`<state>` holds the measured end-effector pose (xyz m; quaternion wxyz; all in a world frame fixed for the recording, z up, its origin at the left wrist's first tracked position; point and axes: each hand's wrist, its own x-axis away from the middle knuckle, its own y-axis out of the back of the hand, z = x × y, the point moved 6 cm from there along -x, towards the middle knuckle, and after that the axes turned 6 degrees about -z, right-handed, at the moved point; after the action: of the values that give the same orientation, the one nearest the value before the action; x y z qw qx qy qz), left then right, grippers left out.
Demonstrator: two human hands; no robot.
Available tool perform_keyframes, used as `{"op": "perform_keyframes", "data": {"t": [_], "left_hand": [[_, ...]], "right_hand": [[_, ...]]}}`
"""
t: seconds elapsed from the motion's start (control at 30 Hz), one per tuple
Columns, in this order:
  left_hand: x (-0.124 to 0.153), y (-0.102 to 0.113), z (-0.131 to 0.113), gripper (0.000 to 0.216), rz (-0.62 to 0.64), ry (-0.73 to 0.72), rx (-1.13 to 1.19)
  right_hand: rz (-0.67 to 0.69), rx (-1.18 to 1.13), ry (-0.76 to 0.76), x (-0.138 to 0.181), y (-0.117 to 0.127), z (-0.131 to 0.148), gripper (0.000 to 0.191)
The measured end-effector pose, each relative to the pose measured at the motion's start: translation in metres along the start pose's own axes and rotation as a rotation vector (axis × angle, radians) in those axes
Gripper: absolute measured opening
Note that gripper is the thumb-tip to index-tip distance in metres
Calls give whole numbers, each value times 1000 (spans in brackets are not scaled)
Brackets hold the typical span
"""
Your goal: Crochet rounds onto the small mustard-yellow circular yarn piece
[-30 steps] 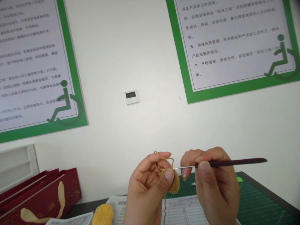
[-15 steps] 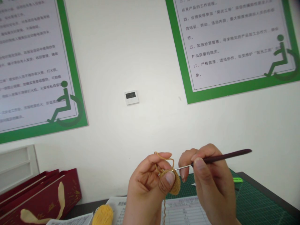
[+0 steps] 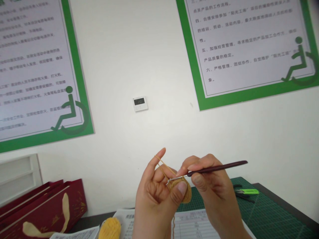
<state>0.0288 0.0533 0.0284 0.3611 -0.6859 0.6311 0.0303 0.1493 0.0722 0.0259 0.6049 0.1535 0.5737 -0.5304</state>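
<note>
My left hand (image 3: 158, 196) pinches a small round tan crochet piece (image 3: 185, 196) between thumb and fingers, its index finger raised with tan yarn (image 3: 163, 161) looped over it. In my right hand (image 3: 211, 182) is a crochet hook (image 3: 219, 167) with a dark handle, held like a pen. The hook's metal shaft lies across the top edge of the piece, its tip near the left hand's fingers. A crinkled strand (image 3: 173, 227) hangs down below the piece. Whether the hook tip has caught the yarn is too small to tell.
A ball of yellow yarn (image 3: 110, 228) rests at the lower left beside printed papers (image 3: 195, 224). On the green cutting mat (image 3: 269, 212) lie a bright green cutter (image 3: 250, 191) and a black-handled tool (image 3: 243, 196). Dark red gift bags (image 3: 50, 212) stand at the left by the wall.
My left index finger has risen and straightened, drawing the yarn loop tauter. My right hand has moved left with the hook, whose shaft now lies further across the crochet piece.
</note>
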Motion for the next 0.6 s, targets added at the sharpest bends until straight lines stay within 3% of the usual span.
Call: {"op": "perform_keyframes", "data": {"t": [0.17, 0.6], "left_hand": [[1, -1, -1, 85, -4, -10, 16], [2, -5, -3, 73, -37, -51, -19]], "right_hand": [[-86, -16, -41, 5, 5, -7, 6], [-284, -116, -342, 13, 13, -24, 15]]}}
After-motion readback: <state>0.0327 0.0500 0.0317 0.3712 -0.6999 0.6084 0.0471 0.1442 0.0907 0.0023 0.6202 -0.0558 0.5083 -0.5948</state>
